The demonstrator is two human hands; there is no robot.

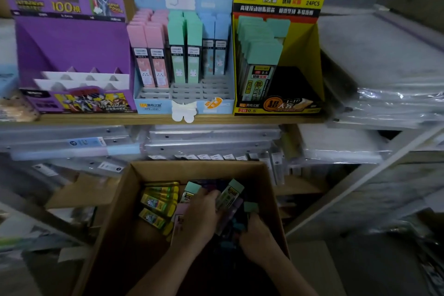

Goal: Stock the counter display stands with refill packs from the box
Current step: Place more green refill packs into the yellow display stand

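Note:
An open cardboard box [134,202] sits low in front of me with loose refill packs inside. My left hand [200,216] grips two green-capped packs [229,196] inside the box. My right hand [255,238] reaches into the pile at the right and closes on another green-capped pack [251,206]. Yellow packs [157,202] lie at the box's left. On the shelf above stand three displays: a purple stand [72,55] with bare slots, a blue rabbit stand [182,101] holding pink, green and blue packs, and a yellow stand [310,60] filled down its left column.
The wooden shelf edge [96,118] runs under the stands. Clear plastic folders [211,142] are stacked below it and more wrapped stock [389,79] lies at the right. A slanted white shelf frame [360,190] runs beside the box on the right.

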